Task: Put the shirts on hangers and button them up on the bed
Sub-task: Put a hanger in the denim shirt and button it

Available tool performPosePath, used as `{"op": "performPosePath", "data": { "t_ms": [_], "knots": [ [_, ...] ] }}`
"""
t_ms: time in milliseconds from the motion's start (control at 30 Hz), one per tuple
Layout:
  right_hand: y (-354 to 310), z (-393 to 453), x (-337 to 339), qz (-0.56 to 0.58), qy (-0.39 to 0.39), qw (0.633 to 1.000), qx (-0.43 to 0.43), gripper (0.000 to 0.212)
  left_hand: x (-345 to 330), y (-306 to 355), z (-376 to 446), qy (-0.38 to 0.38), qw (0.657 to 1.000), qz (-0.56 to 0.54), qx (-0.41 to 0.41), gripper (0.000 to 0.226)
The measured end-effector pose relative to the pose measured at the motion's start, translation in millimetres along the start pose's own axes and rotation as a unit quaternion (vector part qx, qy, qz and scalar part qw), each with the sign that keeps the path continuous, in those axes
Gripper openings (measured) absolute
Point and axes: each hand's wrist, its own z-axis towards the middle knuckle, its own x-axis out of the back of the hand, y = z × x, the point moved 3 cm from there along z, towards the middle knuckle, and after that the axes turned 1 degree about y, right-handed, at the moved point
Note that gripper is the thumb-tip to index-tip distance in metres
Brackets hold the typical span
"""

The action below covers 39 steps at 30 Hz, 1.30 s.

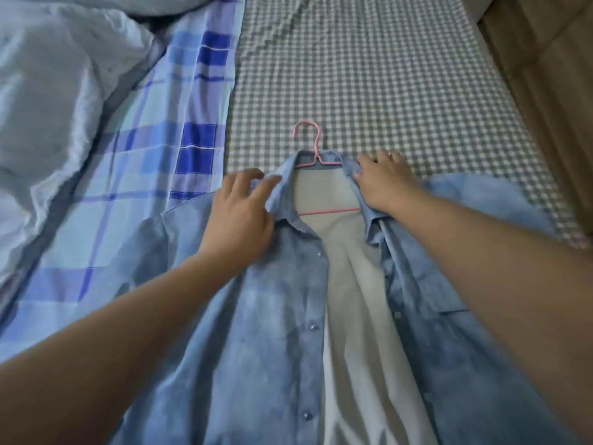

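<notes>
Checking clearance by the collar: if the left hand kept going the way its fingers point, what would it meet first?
Probably the denim shirt's left collar flap, which the left hand's fingertips already touch; beyond it lies the pink hanger.

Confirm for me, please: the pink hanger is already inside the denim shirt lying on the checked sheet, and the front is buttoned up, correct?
Not quite. The head view shows the pink hanger inside the denim shirt on the checked sheet, but the front is unbuttoned and lies open, both hands at the collar.
</notes>
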Motion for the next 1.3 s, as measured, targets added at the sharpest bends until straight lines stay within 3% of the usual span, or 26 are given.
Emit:
{"op": "performPosePath", "data": {
  "t_ms": [100,200,267,367,467,567,767,867,967,1033,1100,1233,1300],
  "knots": [
    [-5,-24,14,0.036,0.142,0.988,0.044,0.044,-8,20,-28,-0.076,0.984,0.016,-0.16,0.064],
    [-8,-82,41,0.131,0.279,0.943,0.121,0.027,-14,19,-34,-0.087,0.984,0.023,-0.151,0.066],
    [-5,-120,31,0.168,0.233,0.949,0.131,0.019,-23,12,-29,-0.087,0.988,0.029,-0.126,0.071],
    [10,-132,-17,0.189,0.095,0.977,0.01,0.038,-50,1,-3,-0.102,0.986,0.018,-0.127,0.062],
    [19,-129,-53,0.202,0.096,0.971,-0.089,0.053,-78,-1,15,-0.123,0.983,-0.044,-0.131,0.049],
    [9,-134,-72,0.189,0.227,0.952,-0.086,0.041,-97,-9,12,-0.078,0.985,-0.088,-0.129,0.045],
    [-1,-143,-90,0.176,0.451,0.874,0.035,0.017,-109,-18,11,0.017,0.975,-0.139,-0.17,0.027],
    [2,-143,-89,0.189,0.511,0.835,0.082,0.01,-106,-21,4,0.067,0.964,-0.155,-0.205,0.015],
    [6,-147,-90,0.213,0.544,0.807,0.088,0.009,-98,-16,-4,0.067,0.959,-0.222,-0.165,0.019],
    [9,-142,-92,0.232,0.54,0.804,0.084,0.008,-90,-13,-10,0.078,0.955,-0.249,-0.139,0.023],
    [13,-138,-95,0.248,0.498,0.829,0.065,0.011,-81,-8,-19,0.105,0.958,-0.237,-0.125,0.025],
    [8,-143,-79,0.239,0.304,0.922,0.013,0.013,-60,2,-25,0.062,0.985,-0.134,-0.089,0.022],
    [12,-153,-47,0.265,0.272,0.925,-0.012,0.018,-33,15,-24,0.049,0.99,-0.03,-0.126,0.026]
  ]
}}
